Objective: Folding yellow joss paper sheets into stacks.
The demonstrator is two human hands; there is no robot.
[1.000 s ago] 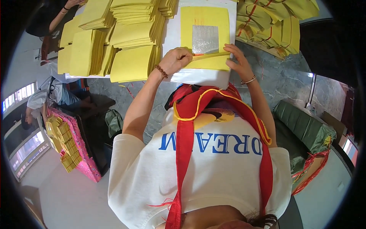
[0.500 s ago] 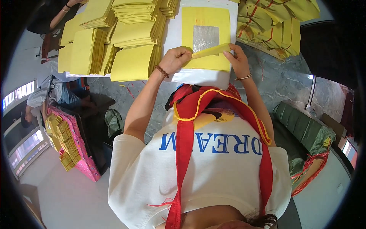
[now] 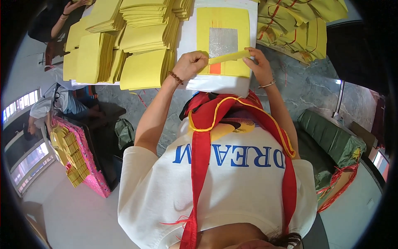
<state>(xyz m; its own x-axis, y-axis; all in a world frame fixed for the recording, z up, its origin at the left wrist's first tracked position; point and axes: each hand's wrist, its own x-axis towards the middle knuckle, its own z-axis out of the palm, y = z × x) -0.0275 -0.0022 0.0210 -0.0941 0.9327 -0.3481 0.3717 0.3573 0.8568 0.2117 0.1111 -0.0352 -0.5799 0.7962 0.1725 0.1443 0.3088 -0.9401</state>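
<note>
Between my two hands stretches a narrow rolled or folded strip of yellow paper [image 3: 230, 57], tilted slightly up to the right. My left hand [image 3: 190, 65] is closed round its left end in a fist. At the right end, my right hand [image 3: 258, 66] pinches the paper between thumb and fingers. Beneath it lies a flat yellow paper sheet [image 3: 203, 35] bearing a silver foil square [image 3: 224, 40]. An orange-red patch [image 3: 215, 69] shows just below the strip. The sheet rests on a white-covered table [image 3: 224, 84] in front of me.
Stacks of folded yellow paper [image 3: 143, 70] fill the table's left side. Yellow paper bundles tied with red string [image 3: 296, 33] lie at the right. A person's arm [image 3: 60, 23] shows at far left. Another person [image 3: 68, 99] sits near a pink-covered table [image 3: 97, 182].
An orange-red patch now shows below the strip, where plain yellow paper was before. Both hands stay in nearly the same place. At far left, the other person's arm has shifted.
</note>
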